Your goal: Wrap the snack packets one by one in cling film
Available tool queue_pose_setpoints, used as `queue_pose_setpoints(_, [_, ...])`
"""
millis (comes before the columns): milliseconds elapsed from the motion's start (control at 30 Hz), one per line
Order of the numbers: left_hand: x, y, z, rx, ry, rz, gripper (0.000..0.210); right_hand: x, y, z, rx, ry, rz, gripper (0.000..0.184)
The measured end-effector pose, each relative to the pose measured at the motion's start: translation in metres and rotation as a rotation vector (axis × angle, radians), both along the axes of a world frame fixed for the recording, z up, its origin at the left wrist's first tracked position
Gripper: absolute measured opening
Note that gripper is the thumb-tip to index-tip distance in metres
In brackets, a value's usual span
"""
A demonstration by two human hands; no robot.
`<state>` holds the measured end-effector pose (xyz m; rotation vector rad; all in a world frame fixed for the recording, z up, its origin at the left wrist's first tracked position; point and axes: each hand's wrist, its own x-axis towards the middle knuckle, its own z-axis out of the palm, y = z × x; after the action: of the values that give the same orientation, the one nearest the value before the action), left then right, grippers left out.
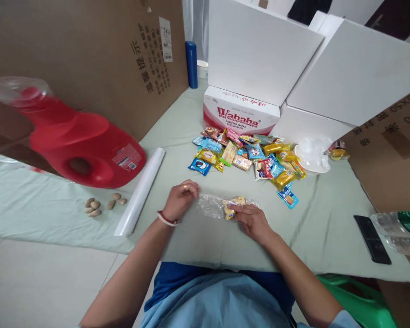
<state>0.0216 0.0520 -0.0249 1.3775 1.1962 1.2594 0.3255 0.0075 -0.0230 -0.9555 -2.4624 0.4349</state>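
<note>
In the head view a clear plastic bag [210,206] lies on the green-clothed table in front of me. My left hand [181,199] has its fingers curled closed at the bag's left edge, seeming to pinch the film. A small yellow snack packet [239,201] is at the bag's right part; whether it lies inside or on top is hard to tell. My right hand [254,222] grips this packet from the right, fingers over its lower side. Beyond my hands spreads a pile of wrapped snacks [229,153], in blue, yellow, red and pink wrappers.
A Wahaha carton [241,111] stands behind the snacks, with a white bowl [310,166] holding crumpled plastic to its right. At left are a red jug [89,146], a white film roll [140,193] and several brown stones [94,205]. A black phone [372,239] lies far right.
</note>
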Motion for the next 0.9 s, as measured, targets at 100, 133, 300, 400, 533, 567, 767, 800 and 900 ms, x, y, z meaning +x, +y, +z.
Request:
queue_pose_setpoints(100, [-0.014, -0.006, 0.003, -0.137, -0.313, 0.124, 0.018, -0.002, -0.003, -0.003, 0.025, -0.028, -0.016, 0.031])
queue_pose_setpoints(133, [-0.012, -0.005, 0.004, -0.193, -0.341, 0.164, 0.021, -0.002, -0.003, -0.003, 0.038, -0.039, -0.014, 0.03])
queue_pose_setpoints(300, [0.017, 0.017, 0.019, -0.297, 0.421, -0.057, 0.059, -0.002, -0.003, -0.002, 0.105, -0.112, 0.0, 0.027])
queue_pose_setpoints(400, [0.025, 0.022, 0.035, -0.301, 0.699, -0.356, 0.036, -0.001, -0.004, 0.001, 0.09, -0.158, -0.004, 0.026])
queue_pose_setpoints(533, [0.03, 0.007, 0.057, -0.295, 0.746, -0.492, 0.026, -0.004, -0.006, 0.002, 0.07, -0.172, -0.015, 0.027])
queue_pose_setpoints(567, [0.035, 0.002, 0.06, -0.288, 0.729, -0.48, 0.026, -0.005, -0.006, 0.002, 0.072, -0.177, -0.018, 0.027])
queue_pose_setpoints(767, [0.101, -0.017, 0.046, -0.354, 0.398, -0.318, 0.039, -0.005, -0.012, 0.001, 0.026, -0.164, -0.029, 0.03])
queue_pose_setpoints(800, [0.109, -0.019, 0.041, -0.345, 0.396, -0.293, 0.042, -0.001, -0.016, 0.001, 0.007, -0.124, -0.009, 0.031])
queue_pose_setpoints(900, [0.12, -0.022, 0.028, -0.247, 0.52, -0.236, 0.032, 0.019, -0.025, 0.0, -0.059, 0.078, 0.069, 0.031])
